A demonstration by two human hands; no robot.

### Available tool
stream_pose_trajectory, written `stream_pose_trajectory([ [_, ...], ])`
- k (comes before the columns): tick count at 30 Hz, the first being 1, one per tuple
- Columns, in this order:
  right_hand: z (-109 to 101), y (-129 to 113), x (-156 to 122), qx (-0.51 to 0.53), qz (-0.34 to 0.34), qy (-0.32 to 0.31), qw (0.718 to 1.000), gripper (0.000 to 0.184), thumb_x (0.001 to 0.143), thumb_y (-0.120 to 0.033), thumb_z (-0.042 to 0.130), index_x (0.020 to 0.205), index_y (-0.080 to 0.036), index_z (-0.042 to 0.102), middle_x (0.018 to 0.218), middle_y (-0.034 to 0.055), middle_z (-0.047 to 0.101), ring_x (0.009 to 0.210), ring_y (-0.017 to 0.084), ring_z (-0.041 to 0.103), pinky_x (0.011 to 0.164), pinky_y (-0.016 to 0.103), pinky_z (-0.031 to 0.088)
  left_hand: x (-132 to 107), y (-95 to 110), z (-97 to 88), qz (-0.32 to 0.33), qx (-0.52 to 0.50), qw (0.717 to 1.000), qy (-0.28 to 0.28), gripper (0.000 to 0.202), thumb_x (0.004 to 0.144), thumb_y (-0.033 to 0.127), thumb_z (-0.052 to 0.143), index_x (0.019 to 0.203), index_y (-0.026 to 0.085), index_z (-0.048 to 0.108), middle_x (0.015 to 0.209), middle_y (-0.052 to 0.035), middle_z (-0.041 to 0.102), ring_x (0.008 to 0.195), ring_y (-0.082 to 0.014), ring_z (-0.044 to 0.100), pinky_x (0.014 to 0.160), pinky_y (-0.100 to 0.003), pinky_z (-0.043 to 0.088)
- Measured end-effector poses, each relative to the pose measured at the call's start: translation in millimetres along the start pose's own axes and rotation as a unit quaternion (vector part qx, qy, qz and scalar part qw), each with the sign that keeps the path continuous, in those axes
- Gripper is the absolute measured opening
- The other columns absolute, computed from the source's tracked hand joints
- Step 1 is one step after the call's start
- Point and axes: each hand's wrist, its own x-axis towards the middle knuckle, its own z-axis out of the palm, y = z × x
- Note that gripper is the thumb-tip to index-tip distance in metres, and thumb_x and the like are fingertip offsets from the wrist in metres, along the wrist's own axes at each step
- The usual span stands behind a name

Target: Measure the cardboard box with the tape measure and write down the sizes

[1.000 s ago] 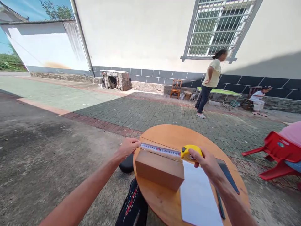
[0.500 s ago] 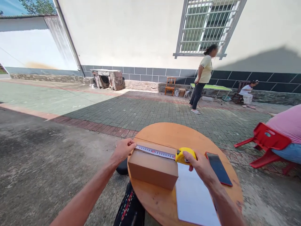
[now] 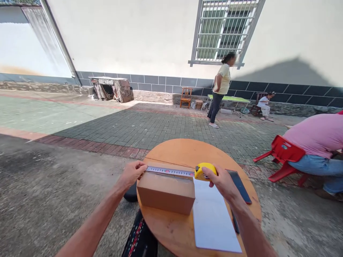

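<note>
A brown cardboard box rests on a round wooden table. Across the long far side of its top stretches the blade of a yellow tape measure. My left hand pinches the blade's end at the box's left far corner; the fingertips hide the first marks. Around the yellow case, just past the box's right end, my right hand is closed with the thumb on top. Below that hand lies a white sheet of paper.
A dark phone lies right of my right forearm, and a dark pen beside the paper. Someone in pink sits on a red plastic chair at right. Another person stands near a green table; a small seated person is behind.
My view has turned slightly right, so the scene sits further left. Both hands keep their hold on the tape measure, still stretched along the box. More of the person in pink shows.
</note>
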Motion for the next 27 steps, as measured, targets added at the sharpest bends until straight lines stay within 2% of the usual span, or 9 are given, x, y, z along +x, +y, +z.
stream_pose_trajectory([
  [3, -2, 8, 3, 0.008, -0.007, 0.000, 1.000, 0.046, 0.084, -0.059, 0.053, 0.092, -0.016, 0.065, 0.076, 0.0019, 0.065, 0.057, 0.015, 0.057, 0.059, 0.030, 0.044, 0, -2, -0.7, -0.001, -0.004, 1.000, 0.000, 0.039, 0.067, 0.053, 0.060, 0.077, 0.016, 0.067, 0.070, -0.0016, 0.064, 0.064, -0.0159, 0.057, 0.054, -0.024, 0.044],
  [8, 0, 20, 6, 0.026, -0.001, 0.006, 1.000, 0.047, 0.084, -0.058, 0.052, 0.092, -0.015, 0.067, 0.066, 0.0010, 0.063, 0.063, 0.018, 0.059, 0.060, 0.030, 0.044, 1, 0, 0.0, -0.012, -0.005, 1.000, 0.005, 0.038, 0.064, 0.054, 0.061, 0.068, 0.016, 0.065, 0.061, 0.0014, 0.057, 0.057, -0.0138, 0.053, 0.050, -0.023, 0.041],
  [11, 2, 23, 6, 0.043, 0.000, -0.005, 0.999, 0.047, 0.084, -0.058, 0.053, 0.095, -0.014, 0.066, 0.071, 0.0015, 0.065, 0.059, 0.016, 0.058, 0.059, 0.029, 0.043, 1, 3, 0.1, -0.022, -0.005, 1.000, 0.004, 0.038, 0.062, 0.054, 0.062, 0.064, 0.017, 0.062, 0.057, 0.0027, 0.054, 0.055, -0.0127, 0.051, 0.048, -0.022, 0.040],
  [14, 1, 24, 7, 0.046, -0.001, -0.013, 0.999, 0.046, 0.085, -0.057, 0.052, 0.094, -0.014, 0.066, 0.073, 0.0011, 0.065, 0.056, 0.014, 0.056, 0.058, 0.029, 0.042, 0, 7, -0.4, -0.034, -0.005, 0.999, 0.000, 0.039, 0.061, 0.056, 0.063, 0.063, 0.017, 0.060, 0.055, 0.0037, 0.052, 0.053, -0.0119, 0.049, 0.048, -0.022, 0.040],
  [21, 0, 22, 6, 0.044, 0.010, -0.015, 0.999, 0.044, 0.085, -0.057, 0.051, 0.091, -0.015, 0.064, 0.064, -0.0011, 0.062, 0.055, 0.015, 0.056, 0.056, 0.028, 0.039, -2, 11, -1.7, -0.056, -0.005, 0.998, -0.010, 0.042, 0.058, 0.059, 0.062, 0.060, 0.018, 0.055, 0.053, 0.0044, 0.050, 0.049, -0.0111, 0.048, 0.045, -0.021, 0.037],
  [27, 1, 20, 4, 0.050, 0.005, -0.017, 0.999, 0.042, 0.084, -0.057, 0.052, 0.086, -0.016, 0.061, 0.076, 0.0011, 0.064, 0.057, 0.014, 0.056, 0.059, 0.029, 0.042, -2, 11, -1.0, -0.052, 0.003, 0.999, -0.008, 0.041, 0.058, 0.059, 0.062, 0.058, 0.019, 0.055, 0.052, 0.0033, 0.052, 0.050, -0.0126, 0.049, 0.046, -0.022, 0.038],
])
